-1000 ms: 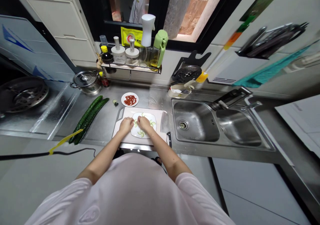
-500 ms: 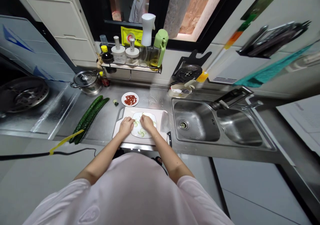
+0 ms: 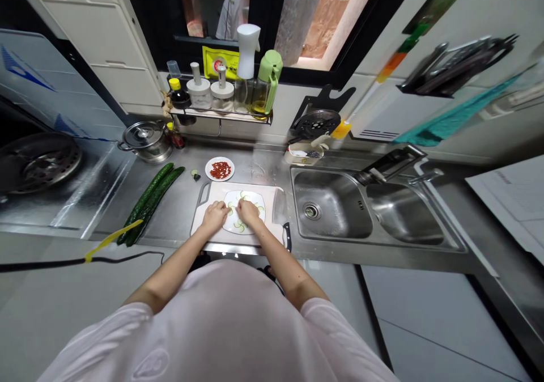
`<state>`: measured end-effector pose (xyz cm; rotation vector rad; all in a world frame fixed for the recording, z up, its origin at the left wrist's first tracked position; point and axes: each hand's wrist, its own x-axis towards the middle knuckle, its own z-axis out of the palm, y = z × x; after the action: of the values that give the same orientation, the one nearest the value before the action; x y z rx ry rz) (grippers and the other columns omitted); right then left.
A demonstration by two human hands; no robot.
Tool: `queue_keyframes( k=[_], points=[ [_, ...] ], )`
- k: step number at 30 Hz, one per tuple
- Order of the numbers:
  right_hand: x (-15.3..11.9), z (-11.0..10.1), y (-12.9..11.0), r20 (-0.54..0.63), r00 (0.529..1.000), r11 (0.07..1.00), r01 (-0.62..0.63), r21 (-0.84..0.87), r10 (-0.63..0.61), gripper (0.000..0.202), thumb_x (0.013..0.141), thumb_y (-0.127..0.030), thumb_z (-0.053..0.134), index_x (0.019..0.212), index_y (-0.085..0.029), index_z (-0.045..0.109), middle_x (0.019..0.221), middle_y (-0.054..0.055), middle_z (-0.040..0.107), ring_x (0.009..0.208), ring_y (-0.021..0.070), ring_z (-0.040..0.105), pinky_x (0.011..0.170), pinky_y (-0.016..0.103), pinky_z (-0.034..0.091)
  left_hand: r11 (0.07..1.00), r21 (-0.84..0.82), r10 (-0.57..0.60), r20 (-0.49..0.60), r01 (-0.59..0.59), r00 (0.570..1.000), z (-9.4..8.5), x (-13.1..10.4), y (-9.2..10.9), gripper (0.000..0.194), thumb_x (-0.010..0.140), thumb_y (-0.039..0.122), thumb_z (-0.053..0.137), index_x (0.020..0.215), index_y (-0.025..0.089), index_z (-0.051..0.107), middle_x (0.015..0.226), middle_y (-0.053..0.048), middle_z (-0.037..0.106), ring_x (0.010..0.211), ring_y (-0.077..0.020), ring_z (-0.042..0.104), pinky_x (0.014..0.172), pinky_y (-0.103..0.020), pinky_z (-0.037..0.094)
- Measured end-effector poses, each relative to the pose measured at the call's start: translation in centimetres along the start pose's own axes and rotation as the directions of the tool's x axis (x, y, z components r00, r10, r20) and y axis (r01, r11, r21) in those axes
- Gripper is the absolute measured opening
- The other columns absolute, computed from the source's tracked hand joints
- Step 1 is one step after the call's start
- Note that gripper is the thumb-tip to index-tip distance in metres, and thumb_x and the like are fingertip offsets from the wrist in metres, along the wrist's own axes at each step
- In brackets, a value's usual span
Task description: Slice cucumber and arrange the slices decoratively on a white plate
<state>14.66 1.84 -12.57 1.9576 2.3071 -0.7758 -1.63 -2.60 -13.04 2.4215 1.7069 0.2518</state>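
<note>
Cucumber slices on one white plate, left hand and right hand part-curled, hold unclear, two whole cucumbers.

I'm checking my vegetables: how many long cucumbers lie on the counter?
2, side by side left of the cutting board: one cucumber on the outside, the other cucumber nearer the board.

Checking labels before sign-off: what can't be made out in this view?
All head view:
- Left hand, right hand: anything pinched, hidden by fingers.
- Pan: far side, cut off by left edge.
- Yellow pouch: small print, too small.
</note>
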Motion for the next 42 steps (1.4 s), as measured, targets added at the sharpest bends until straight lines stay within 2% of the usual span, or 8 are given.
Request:
queue_keyframes(
  k=[12, 15, 19, 23, 26, 30, 33, 42],
  points=[
    [-0.2, 0.0, 0.1, -0.023, 1.000, 1.000, 0.007, 0.008, -0.006, 0.020, 0.091, -0.030, 0.047, 0.101, -0.020, 0.061, 0.099, 0.009, 0.068, 0.089, 0.0200, 0.062, 0.067, 0.025, 0.038, 1.000, 0.030, 0.011, 0.010, -0.011, 1.000, 0.0, 0.1, 0.0, 0.026, 0.087, 0.020, 0.048, 0.101, 0.025, 0.070, 0.097, -0.009, 0.057, 0.094, -0.0227, 0.048, 0.080, -0.034, 0.038],
    [-0.3, -0.7, 0.7, -0.115, 0.993, 0.996, 0.017, 0.091, -0.006, 0.020, 0.091, -0.031, 0.045, 0.096, -0.020, 0.061, 0.093, 0.007, 0.068, 0.084, 0.0190, 0.061, 0.064, 0.025, 0.036, 1.000, 0.008, -0.003, 0.003, 0.002, 1.000, 0.0, 0.2, -0.1, 0.028, 0.086, 0.019, 0.048, 0.102, 0.027, 0.070, 0.098, -0.008, 0.059, 0.095, -0.0222, 0.049, 0.081, -0.035, 0.039],
    [-0.6, -2.3, 2.8, -0.266, 0.964, 0.961, 0.048, 0.272, 0.027, 0.019, 0.089, -0.031, 0.046, 0.093, -0.020, 0.062, 0.083, 0.003, 0.067, 0.074, 0.0161, 0.058, 0.061, 0.023, 0.034, 0.995, -0.065, -0.078, -0.059, 0.074, 0.995, 0.2, 0.2, -0.6, 0.034, 0.083, 0.014, 0.048, 0.107, 0.027, 0.069, 0.097, -0.006, 0.061, 0.095, -0.0217, 0.051, 0.085, -0.034, 0.041],
    [-1.3, -3.5, 5.8, -0.420, 0.902, 0.895, 0.104, 0.435, 0.099, 0.020, 0.085, -0.032, 0.046, 0.089, -0.021, 0.063, 0.070, 0.000, 0.061, 0.066, 0.0156, 0.055, 0.061, 0.023, 0.036, 0.980, -0.133, -0.164, -0.142, 0.145, 0.976, 0.1, 0.2, -1.3, 0.034, 0.084, 0.014, 0.046, 0.107, 0.025, 0.069, 0.098, -0.006, 0.062, 0.096, -0.0221, 0.052, 0.086, -0.034, 0.042],
    [-2.2, -4.0, 7.8, -0.509, 0.845, 0.848, 0.141, 0.512, 0.167, 0.022, 0.082, -0.033, 0.046, 0.085, -0.019, 0.063, 0.068, 0.000, 0.060, 0.064, 0.0157, 0.054, 0.062, 0.024, 0.036, 0.973, -0.158, -0.194, -0.169, 0.168, 0.966, -0.2, 0.1, -1.8, 0.033, 0.084, 0.014, 0.046, 0.105, 0.024, 0.069, 0.098, -0.006, 0.061, 0.096, -0.0220, 0.052, 0.086, -0.034, 0.042],
    [-3.5, -4.3, 9.8, -0.565, 0.782, 0.812, 0.136, 0.568, 0.265, 0.026, 0.080, -0.039, 0.048, 0.086, -0.018, 0.062, 0.066, 0.000, 0.058, 0.061, 0.0155, 0.050, 0.061, 0.025, 0.037, 0.985, -0.130, -0.132, -0.156, 0.112, 0.979, -0.4, 0.0, -1.7, 0.033, 0.084, 0.015, 0.046, 0.104, 0.025, 0.070, 0.099, -0.007, 0.060, 0.097, -0.0228, 0.051, 0.086, -0.036, 0.041],
    [-4.3, -4.2, 10.5, -0.576, 0.756, 0.801, 0.119, 0.586, 0.309, 0.027, 0.079, -0.040, 0.048, 0.085, -0.018, 0.062, 0.065, -0.001, 0.057, 0.061, 0.0156, 0.050, 0.061, 0.025, 0.036, 0.995, -0.092, -0.044, -0.117, 0.034, 0.992, -0.4, -0.2, -1.3, 0.034, 0.084, 0.015, 0.047, 0.105, 0.028, 0.070, 0.101, -0.007, 0.059, 0.097, -0.0234, 0.050, 0.085, -0.037, 0.040],
    [-5.1, -2.5, 10.0, -0.538, 0.794, 0.796, 0.118, 0.593, 0.284, 0.027, 0.079, -0.039, 0.048, 0.086, -0.018, 0.063, 0.063, -0.001, 0.056, 0.059, 0.0149, 0.049, 0.060, 0.025, 0.035, 0.999, -0.026, 0.037, -0.068, -0.039, 0.997, 0.2, -0.5, -0.8, 0.037, 0.086, 0.014, 0.046, 0.111, 0.031, 0.067, 0.107, -0.008, 0.059, 0.101, -0.0237, 0.046, 0.085, -0.039, 0.037]
  ],
)
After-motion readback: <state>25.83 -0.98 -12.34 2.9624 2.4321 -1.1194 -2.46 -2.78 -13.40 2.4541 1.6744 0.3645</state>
